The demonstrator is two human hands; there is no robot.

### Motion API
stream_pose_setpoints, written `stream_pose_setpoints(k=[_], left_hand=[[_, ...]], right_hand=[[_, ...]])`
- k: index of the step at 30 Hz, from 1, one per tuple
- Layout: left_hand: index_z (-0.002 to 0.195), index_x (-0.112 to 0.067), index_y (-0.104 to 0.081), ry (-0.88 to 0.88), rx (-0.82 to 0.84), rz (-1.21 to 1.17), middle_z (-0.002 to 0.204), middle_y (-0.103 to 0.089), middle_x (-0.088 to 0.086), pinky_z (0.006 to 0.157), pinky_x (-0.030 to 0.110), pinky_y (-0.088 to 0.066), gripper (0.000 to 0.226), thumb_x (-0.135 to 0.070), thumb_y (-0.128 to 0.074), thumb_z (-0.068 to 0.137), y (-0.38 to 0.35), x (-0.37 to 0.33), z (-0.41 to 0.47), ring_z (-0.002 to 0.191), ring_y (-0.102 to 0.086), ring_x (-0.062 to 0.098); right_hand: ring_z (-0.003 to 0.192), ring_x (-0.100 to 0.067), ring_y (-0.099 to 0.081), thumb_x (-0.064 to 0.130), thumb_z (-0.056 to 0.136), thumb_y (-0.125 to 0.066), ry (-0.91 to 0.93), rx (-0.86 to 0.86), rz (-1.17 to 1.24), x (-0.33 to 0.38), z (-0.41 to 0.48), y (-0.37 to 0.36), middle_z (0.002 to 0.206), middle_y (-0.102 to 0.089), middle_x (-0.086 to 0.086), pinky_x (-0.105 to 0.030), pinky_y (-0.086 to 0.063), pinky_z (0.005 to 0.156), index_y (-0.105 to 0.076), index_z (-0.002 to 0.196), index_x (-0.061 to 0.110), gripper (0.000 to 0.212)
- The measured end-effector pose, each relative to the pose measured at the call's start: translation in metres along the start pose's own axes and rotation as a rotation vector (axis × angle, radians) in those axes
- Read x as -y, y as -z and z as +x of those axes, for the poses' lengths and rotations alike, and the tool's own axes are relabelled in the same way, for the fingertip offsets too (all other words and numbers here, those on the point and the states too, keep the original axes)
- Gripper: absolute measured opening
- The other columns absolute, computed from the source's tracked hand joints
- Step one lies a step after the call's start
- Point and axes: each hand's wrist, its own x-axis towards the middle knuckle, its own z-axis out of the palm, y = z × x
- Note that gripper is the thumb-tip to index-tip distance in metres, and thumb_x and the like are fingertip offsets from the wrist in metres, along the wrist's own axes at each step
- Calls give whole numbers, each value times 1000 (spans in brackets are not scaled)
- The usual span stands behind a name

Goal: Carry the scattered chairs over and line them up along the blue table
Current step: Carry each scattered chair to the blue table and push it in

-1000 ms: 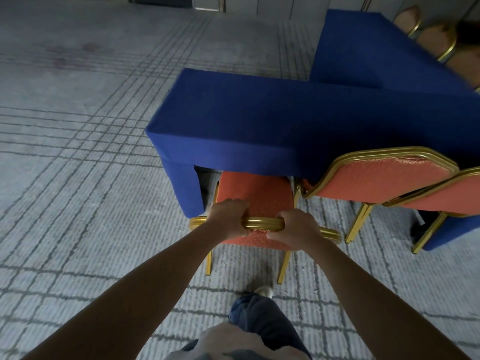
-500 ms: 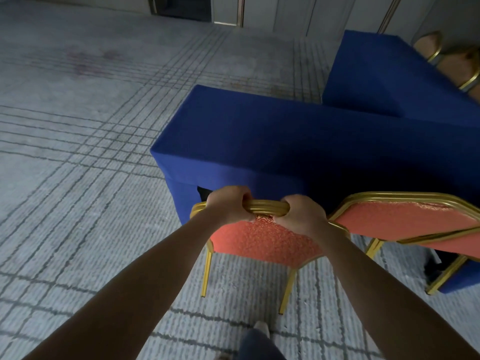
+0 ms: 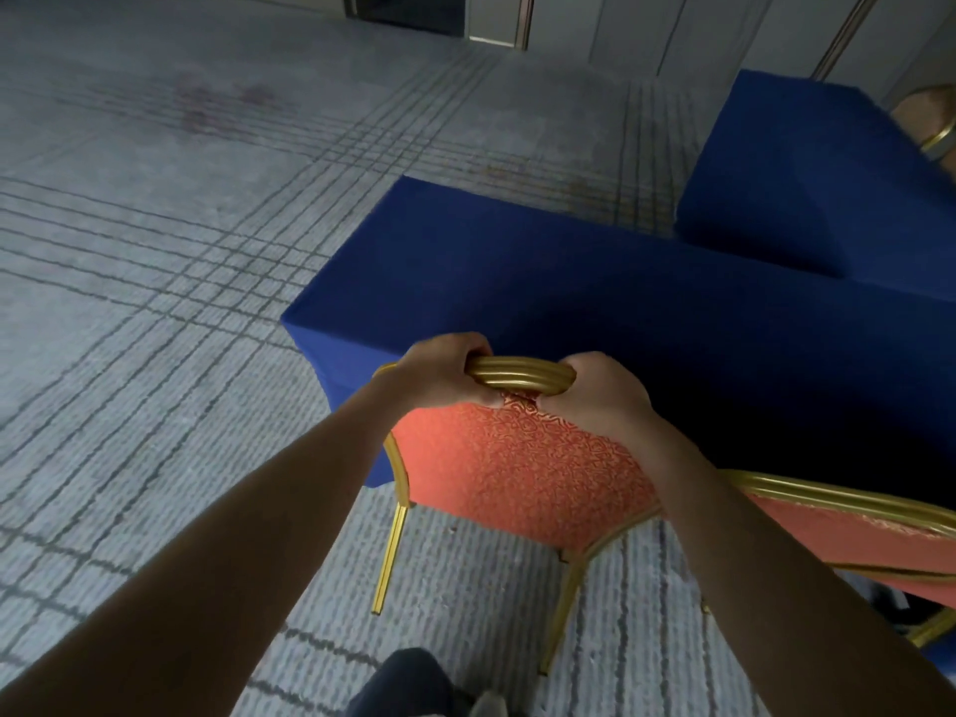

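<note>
Left hand [image 3: 445,375] and right hand [image 3: 595,401] each grip the top rail of 1 chair [image 3: 517,468] at the blue table [image 3: 517,282]; a skewed push risks striking the neighbouring chair [image 3: 853,530], just right.

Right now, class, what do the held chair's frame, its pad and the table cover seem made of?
Frame: probably metal tube, gold finish; it is ribbed and glossy. Pad: woven fabric, orange-red, with a raised gold pattern. Table cover: matte blue cloth; it drapes softly over the corner.
</note>
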Motion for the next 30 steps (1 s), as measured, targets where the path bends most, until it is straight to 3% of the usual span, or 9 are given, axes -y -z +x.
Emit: stream_pose_setpoints(k=[3, 12, 16, 24, 30], left_hand=[[95, -31, -57, -4, -35, 11, 82, -64, -10, 68, 30, -44, 40, -53, -77, 69, 8, -2, 16, 78, -59, 8], [91, -34, -56, -54, 3, 37, 81, -61, -15, 63, 25, -38, 41, -60, -76, 66, 28, -2, 65, 75, -57, 4], [90, -33, -57, -87, 36, 18, 80, -61, -15, 63, 25, -40, 41, -60, -77, 66, 28, 0, 68, 73, -57, 3], [74, -30, -50, -127, -65, -35, 68, -57, -12, 57, 27, -38, 44, -58, -81, 59, 18, 9, 57, 64, -53, 6], [70, -27, -48, -169, -100, -76, 63, -53, -12, 56, 29, -37, 47, -53, -84, 57, 18, 17, 50, 59, -48, 6]], right_hand=[[69, -13, -63, 35, 78, -66, -10, 11, 14, 0, 16, 13, 73, -66, 6, -31, -51, 66, -65, 79, 27, 8], [70, -14, -64, 34, 76, -66, -46, -13, 37, 0, 53, 35, 73, -66, 3, -33, -51, 67, -64, 74, 25, 10], [68, -13, -63, 36, 77, -66, -68, -16, 21, 0, 54, 33, 71, -65, 4, -31, -49, 64, -63, 73, 26, 11], [62, -16, -61, 33, 74, -63, -62, -45, 31, 1, 42, 24, 62, -61, 4, -28, -40, 56, -59, 63, 23, 16], [64, -12, -60, 30, 74, -64, -30, -92, 1, 10, 34, 18, 66, -61, 5, -27, -41, 56, -62, 68, 23, 10]])
